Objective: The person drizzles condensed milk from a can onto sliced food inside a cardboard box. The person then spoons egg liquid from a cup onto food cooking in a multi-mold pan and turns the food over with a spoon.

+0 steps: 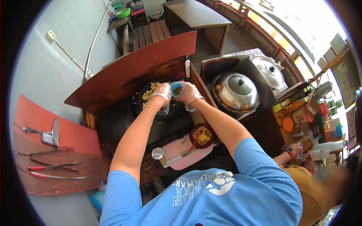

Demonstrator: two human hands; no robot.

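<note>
Both my hands wear clear plastic gloves and meet above a dark pan on the stove. My right hand is wrapped round a small blue cup whose inside shows something brownish. My left hand is at the cup's left side with its fingers pressed together; what they hold, if anything, is hidden. Pale yellow pieces of food lie in the pan, left of my left hand and partly covered by it.
A large lidded pot stands to the right of the stove. Nearer me are a pink board with a knife and a brown bowl with a red utensil. Tongs hang at left. A co-worker is at lower right.
</note>
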